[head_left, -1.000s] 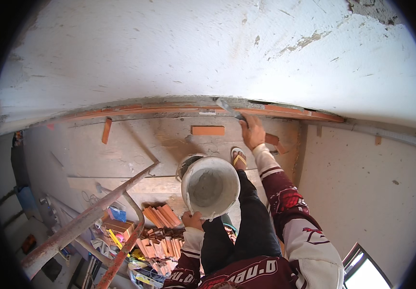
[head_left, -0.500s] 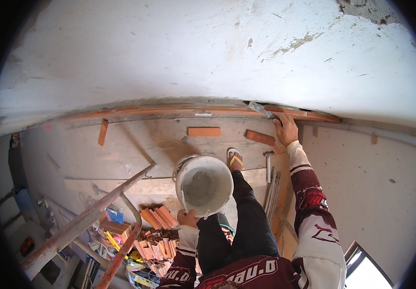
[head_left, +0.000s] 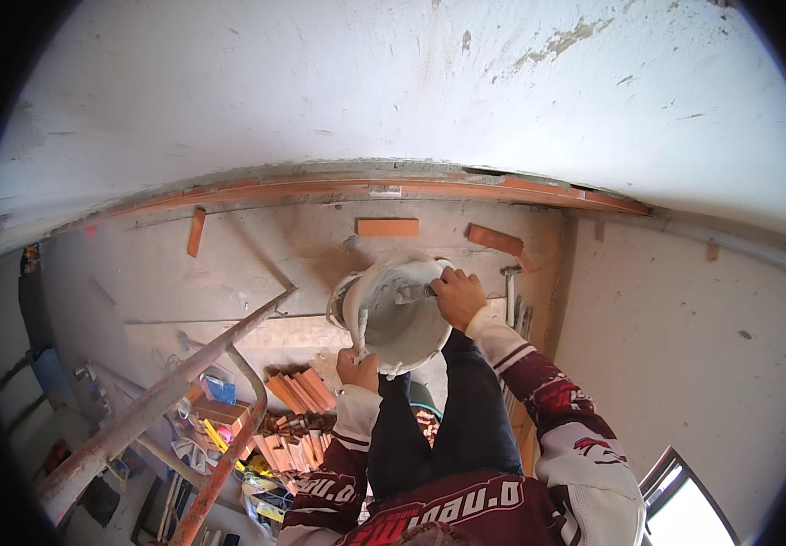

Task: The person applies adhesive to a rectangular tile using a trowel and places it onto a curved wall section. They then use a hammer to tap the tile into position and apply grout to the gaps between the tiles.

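My left hand [head_left: 357, 369] grips the near rim of a pale bucket [head_left: 362, 318], which is tipped so its mouth faces up at me. Grey wet mortar [head_left: 405, 329] lies inside and smears the walls. Closed around the handle of a trowel, my right hand [head_left: 459, 298] is at the bucket's right rim. The trowel's grey blade [head_left: 411, 294] reaches into the bucket, partly coated with mortar. Beyond the bucket, a narrow course of orange bricks [head_left: 320, 190] runs along the foot of the white wall [head_left: 320, 91], with a dark gap above it at the right.
Loose orange brick pieces [head_left: 387, 227] lie on the boards beyond the bucket. A hammer [head_left: 510, 296] is at the right. Rusty scaffold tubing [head_left: 166, 389] crosses the lower left. Stacked bricks [head_left: 302, 391] and clutter lie below it. My legs are under the bucket.
My right hand has come from the brick course back to the bucket, bringing the trowel blade inside. My left hand still holds the rim, and the bucket has shifted slightly up and right.
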{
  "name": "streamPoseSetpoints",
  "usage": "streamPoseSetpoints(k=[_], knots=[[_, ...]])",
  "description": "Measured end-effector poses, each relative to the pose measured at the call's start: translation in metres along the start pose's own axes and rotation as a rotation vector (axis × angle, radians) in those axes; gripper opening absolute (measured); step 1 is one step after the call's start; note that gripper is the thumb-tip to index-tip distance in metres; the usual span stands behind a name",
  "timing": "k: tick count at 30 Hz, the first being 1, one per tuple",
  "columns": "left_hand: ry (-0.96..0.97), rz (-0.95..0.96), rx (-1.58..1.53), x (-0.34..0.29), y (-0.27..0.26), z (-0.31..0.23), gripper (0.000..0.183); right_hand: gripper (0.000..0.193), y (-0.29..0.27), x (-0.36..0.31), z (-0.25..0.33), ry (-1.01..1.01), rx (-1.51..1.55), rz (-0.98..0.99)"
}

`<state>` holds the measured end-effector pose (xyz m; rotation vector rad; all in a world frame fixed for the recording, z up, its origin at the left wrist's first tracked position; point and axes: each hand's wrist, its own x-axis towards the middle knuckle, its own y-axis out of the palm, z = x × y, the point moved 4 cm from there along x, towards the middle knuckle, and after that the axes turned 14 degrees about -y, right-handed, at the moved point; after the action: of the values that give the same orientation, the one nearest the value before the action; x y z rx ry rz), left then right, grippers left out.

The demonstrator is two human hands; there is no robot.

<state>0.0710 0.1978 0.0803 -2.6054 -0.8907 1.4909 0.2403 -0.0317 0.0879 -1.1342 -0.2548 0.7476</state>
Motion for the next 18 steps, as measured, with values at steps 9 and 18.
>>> streamPoseSetpoints(k=[9,18], knots=[[0.07,0.153,-0.014,-0.024,0.014,-0.04,0.019,0.015,0.038,0.008,0.008,0.023,-0.143,0.012],[0.064,0.217,0.087,-0.033,0.005,-0.059,0.019,0.029,0.059,-0.001,0.042,0.039,0.16,0.039]])
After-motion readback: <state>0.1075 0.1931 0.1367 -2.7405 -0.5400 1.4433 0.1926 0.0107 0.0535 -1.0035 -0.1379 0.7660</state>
